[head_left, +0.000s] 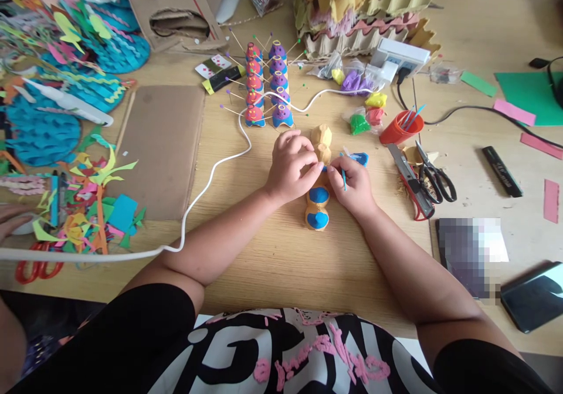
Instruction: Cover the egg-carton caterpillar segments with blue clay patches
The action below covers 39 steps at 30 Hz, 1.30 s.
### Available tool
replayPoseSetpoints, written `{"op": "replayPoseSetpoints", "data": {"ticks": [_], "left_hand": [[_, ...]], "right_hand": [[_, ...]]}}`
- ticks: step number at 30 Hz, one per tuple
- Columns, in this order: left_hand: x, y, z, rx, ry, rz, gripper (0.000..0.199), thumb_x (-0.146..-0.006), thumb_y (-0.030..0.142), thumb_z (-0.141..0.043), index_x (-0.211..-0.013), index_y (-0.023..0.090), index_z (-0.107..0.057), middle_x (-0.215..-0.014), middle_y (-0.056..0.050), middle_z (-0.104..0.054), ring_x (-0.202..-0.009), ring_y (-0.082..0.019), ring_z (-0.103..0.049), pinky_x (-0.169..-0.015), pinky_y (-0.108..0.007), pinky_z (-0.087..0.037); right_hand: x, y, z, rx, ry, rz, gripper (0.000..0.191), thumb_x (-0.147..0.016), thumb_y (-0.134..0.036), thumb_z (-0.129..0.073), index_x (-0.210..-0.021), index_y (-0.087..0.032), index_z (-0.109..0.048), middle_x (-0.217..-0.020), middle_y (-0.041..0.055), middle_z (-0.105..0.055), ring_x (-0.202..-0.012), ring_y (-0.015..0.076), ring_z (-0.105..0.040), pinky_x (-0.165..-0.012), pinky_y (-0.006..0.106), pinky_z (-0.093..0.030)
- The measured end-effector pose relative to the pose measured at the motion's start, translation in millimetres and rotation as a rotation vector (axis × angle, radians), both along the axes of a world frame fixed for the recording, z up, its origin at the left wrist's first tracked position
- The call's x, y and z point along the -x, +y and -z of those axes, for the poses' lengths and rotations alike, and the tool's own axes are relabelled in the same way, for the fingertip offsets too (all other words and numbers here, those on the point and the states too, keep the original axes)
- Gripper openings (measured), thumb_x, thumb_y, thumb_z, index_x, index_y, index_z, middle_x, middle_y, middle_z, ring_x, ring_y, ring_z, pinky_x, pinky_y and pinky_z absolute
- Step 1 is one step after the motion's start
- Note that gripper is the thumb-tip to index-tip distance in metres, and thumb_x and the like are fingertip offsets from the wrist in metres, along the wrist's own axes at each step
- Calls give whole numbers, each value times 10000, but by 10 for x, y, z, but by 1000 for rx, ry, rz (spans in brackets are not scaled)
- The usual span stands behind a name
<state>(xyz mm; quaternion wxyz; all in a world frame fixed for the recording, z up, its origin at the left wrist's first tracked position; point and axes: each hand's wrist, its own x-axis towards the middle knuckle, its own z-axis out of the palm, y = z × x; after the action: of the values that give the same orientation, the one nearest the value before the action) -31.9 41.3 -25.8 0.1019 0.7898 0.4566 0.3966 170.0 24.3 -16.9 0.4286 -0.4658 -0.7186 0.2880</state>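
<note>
On the wooden tabletop (250, 271), an egg-carton strip (317, 206), blue in its near cups (317, 220), is lying between the right hand (355, 186), which is pinching a blue stick (343, 180), and the left hand (291, 168), which is resting curled beside it, its grip unclear, while red and purple figures (278, 81) are standing beyond.

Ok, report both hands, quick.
Left hand: curled at the yellow cardboard egg-carton strip with blue patches; grip cannot be told.
Right hand: closed, holding a thin blue stick.
</note>
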Motion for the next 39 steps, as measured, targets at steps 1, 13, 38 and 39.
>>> {"op": "replayPoseSetpoints", "data": {"ticks": [1,13,38,39], "left_hand": [[-4,-8,-8,-1,14,-6,304,-1037,419,-662,-790,243,-683,-1117,-100,-683,-1319,-340,-553,-1269,-613,-420],[-13,12,30,39,-5,-3,335,-1037,413,-680,-749,244,-651,-937,-64,-640,-1062,-278,-581,-1072,-522,-477],[-10,9,32,37,28,33,383,-1078,430,-618,-744,244,-626,-942,-74,-669,-1081,-287,-575,-1022,-510,-473],[-9,10,35,38,31,32,384,-1080,431,-617,-744,244,-626,-944,-74,-671,-1081,-286,-576,-1024,-508,-474]], "right_hand": [[-2,3,1,2,-3,3,425,-1062,-574,-620,-784,-254,-594,-683,-2,-555,-686,199,-510,-685,382,-405],[-2,1,-12,24,-26,-14,568,-1095,-696,-546,-739,-253,-570,-661,6,-560,-654,190,-499,-658,382,-390],[-10,0,-20,21,-118,-63,504,-1123,-580,-507,-730,-271,-452,-663,10,-513,-666,207,-478,-678,387,-369],[-11,0,-14,22,-117,-62,526,-1131,-611,-485,-731,-271,-453,-664,12,-519,-667,208,-483,-678,389,-371]]}}
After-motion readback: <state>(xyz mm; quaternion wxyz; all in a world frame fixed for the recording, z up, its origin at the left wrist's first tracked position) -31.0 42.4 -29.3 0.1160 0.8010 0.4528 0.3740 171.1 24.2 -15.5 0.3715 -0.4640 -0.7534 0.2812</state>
